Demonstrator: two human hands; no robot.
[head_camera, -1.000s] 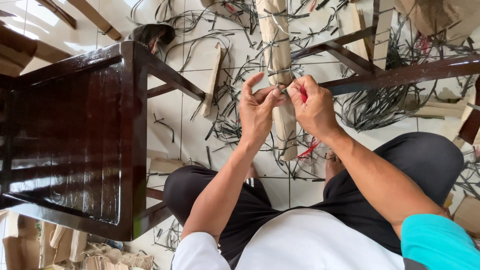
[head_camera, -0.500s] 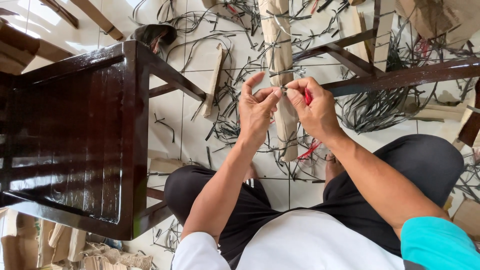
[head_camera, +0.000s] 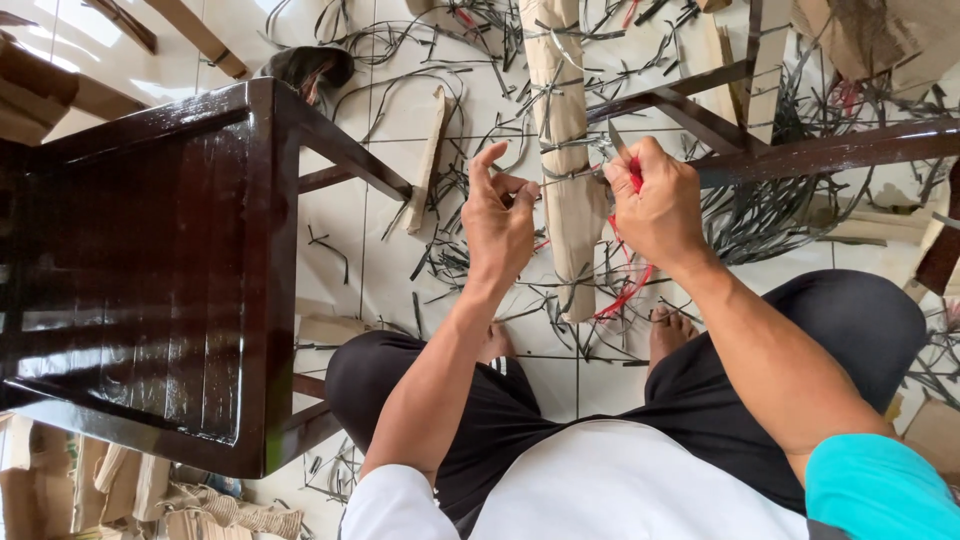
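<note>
Here, two hands work a thin strip over a littered tile floor.

The left hand (head_camera: 500, 225) pinches one end of a thin pale strip (head_camera: 565, 178) between thumb and fingers, forefinger raised; the right hand (head_camera: 655, 205) is closed around a red-handled blade (head_camera: 622, 150) that meets the strip's other end. Both hover above a long pale bundle (head_camera: 568, 150) tied with dark bands, which lies on the white tile floor (head_camera: 395, 260). Dark strips (head_camera: 760, 215) lie scattered in tangles all round it, with a few red ones (head_camera: 625, 295) near the person's bare feet (head_camera: 672, 330). A glossy dark wooden chair (head_camera: 150, 270) stands at the left, its surface bare and reflecting light. Dark wooden rails (head_camera: 800, 155) cross the upper right. Woven pieces (head_camera: 215, 515) lie at the lower left, beside the chair.
</note>
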